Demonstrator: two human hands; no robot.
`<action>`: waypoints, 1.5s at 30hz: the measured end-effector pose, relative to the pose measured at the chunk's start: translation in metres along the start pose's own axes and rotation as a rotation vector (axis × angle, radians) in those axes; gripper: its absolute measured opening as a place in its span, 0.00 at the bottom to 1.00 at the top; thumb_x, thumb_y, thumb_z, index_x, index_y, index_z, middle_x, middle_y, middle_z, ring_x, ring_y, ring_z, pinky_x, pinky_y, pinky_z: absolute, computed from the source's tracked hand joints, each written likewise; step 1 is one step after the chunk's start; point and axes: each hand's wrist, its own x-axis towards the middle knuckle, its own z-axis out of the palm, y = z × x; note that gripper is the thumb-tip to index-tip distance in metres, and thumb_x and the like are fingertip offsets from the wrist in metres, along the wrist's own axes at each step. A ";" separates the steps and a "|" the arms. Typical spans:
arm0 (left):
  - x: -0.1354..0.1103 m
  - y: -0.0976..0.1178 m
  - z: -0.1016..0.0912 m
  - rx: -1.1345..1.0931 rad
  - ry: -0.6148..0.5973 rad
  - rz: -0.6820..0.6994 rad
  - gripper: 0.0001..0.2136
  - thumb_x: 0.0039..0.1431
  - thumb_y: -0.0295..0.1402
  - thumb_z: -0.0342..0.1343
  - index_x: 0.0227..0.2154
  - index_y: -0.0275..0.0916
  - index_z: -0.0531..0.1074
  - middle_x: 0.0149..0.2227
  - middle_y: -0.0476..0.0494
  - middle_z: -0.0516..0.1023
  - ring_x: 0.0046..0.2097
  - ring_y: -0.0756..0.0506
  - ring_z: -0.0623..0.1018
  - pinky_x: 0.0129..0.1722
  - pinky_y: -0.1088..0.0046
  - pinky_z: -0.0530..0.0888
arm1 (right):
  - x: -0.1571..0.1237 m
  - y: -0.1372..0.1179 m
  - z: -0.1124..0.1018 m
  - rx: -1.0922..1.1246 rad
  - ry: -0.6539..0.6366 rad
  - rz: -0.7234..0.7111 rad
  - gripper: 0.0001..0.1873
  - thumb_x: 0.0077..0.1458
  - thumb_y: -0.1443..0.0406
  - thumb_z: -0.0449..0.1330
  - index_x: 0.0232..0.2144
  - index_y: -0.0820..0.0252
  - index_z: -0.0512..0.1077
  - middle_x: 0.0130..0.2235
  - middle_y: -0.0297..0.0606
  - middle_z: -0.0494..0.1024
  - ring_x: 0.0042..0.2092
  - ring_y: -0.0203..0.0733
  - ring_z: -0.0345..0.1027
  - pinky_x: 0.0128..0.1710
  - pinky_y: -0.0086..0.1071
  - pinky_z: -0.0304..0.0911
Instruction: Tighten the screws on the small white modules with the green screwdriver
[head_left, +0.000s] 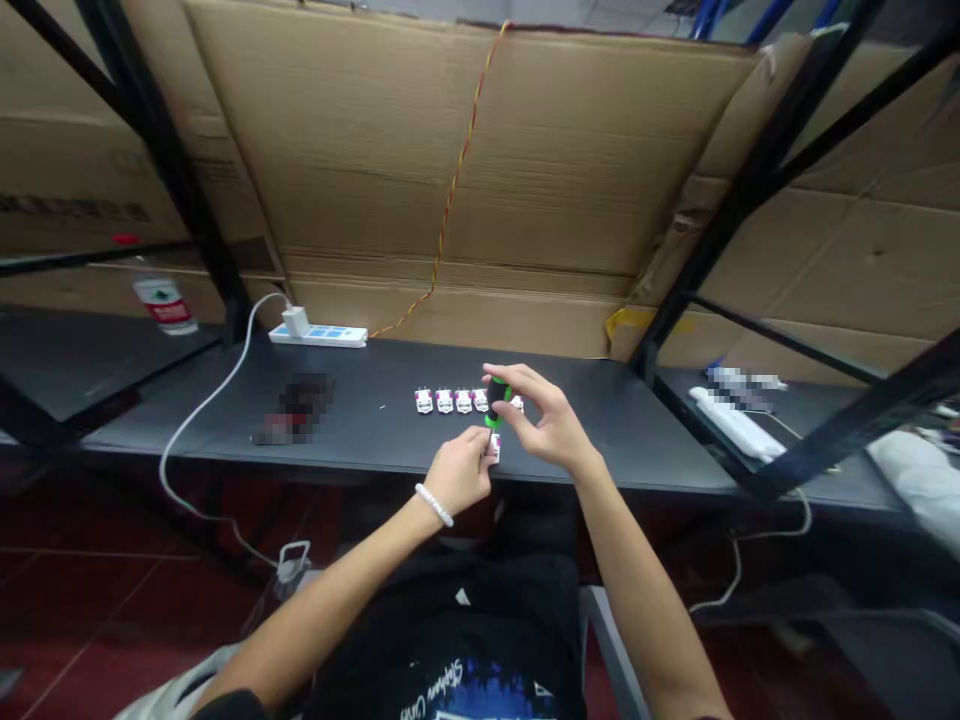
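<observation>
My right hand [541, 412] grips a green-and-black screwdriver [496, 402] by its handle, fingertips closed around it. The screwdriver stands upright, its tip pointing down at a small white part with a purple side [495, 448] near the front edge of the table. My left hand [459, 468], with a white bracelet at the wrist, is closed on that small part from the left. Behind my hands, several similar white-and-purple parts [445, 401] stand in a row; my right hand hides some of them.
On the dark table [375, 375], a white power strip [319, 335] with a plugged-in charger lies at the back left. A white cable [196, 415] hangs over the front edge. A bottle [166, 303] stands left, beyond a black metal frame. Cardboard [465, 150] walls the back.
</observation>
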 end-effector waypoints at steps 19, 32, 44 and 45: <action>0.000 0.000 0.002 -0.020 0.017 0.008 0.06 0.60 0.22 0.55 0.35 0.41 0.70 0.44 0.43 0.80 0.44 0.41 0.81 0.46 0.67 0.76 | -0.001 0.002 -0.001 -0.073 0.084 -0.002 0.21 0.66 0.64 0.63 0.60 0.48 0.74 0.50 0.41 0.79 0.47 0.44 0.75 0.47 0.39 0.75; 0.012 -0.030 -0.058 -0.083 0.036 0.031 0.04 0.64 0.28 0.54 0.37 0.41 0.74 0.52 0.40 0.82 0.54 0.39 0.81 0.57 0.60 0.77 | -0.056 0.014 -0.049 0.001 0.557 0.111 0.24 0.59 0.66 0.69 0.57 0.48 0.76 0.47 0.39 0.79 0.43 0.44 0.81 0.47 0.41 0.79; 0.024 -0.152 -0.123 0.247 0.103 -0.382 0.13 0.60 0.27 0.60 0.47 0.39 0.81 0.45 0.39 0.84 0.47 0.40 0.83 0.54 0.65 0.77 | -0.062 0.020 -0.060 0.012 0.628 0.087 0.25 0.57 0.69 0.70 0.56 0.49 0.77 0.46 0.39 0.81 0.42 0.42 0.81 0.46 0.38 0.79; 0.023 -0.155 -0.123 0.256 0.073 -0.405 0.13 0.60 0.28 0.61 0.47 0.39 0.82 0.46 0.39 0.84 0.47 0.40 0.83 0.53 0.66 0.77 | -0.062 0.021 -0.060 0.016 0.627 0.086 0.25 0.57 0.69 0.70 0.56 0.49 0.77 0.46 0.38 0.81 0.42 0.42 0.81 0.46 0.37 0.79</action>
